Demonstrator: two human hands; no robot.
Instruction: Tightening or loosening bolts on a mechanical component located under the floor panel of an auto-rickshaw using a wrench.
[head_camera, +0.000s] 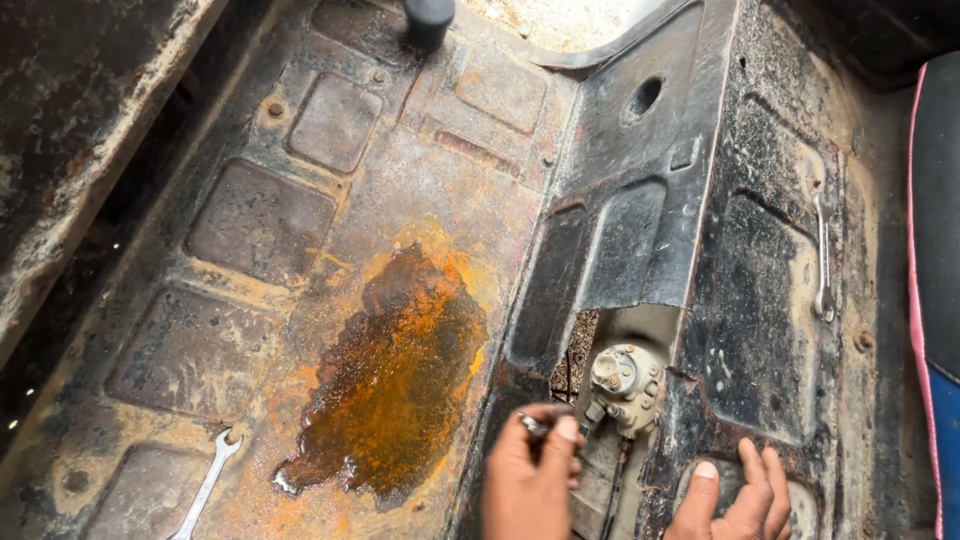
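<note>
My left hand (528, 480) is at the bottom centre, its fingers pinched on a small metal piece (534, 423); what kind of piece it is I cannot tell. It sits just left of a round, dirty metal fitting (625, 385) that shows through a cut-out in the black floor panel (620, 250). A thin cable runs down from the fitting. My right hand (740, 495) lies flat on the black panel to the right of the cut-out, fingers spread and holding nothing.
The rusty metal floor (330, 200) has an orange wet rust patch (390, 380) in the middle. One open-end spanner (205, 485) lies at the bottom left, and another spanner (822, 260) rests on the right panel. A black knob (428, 18) stands at the top, a blue and pink seat edge (935, 260) at the right.
</note>
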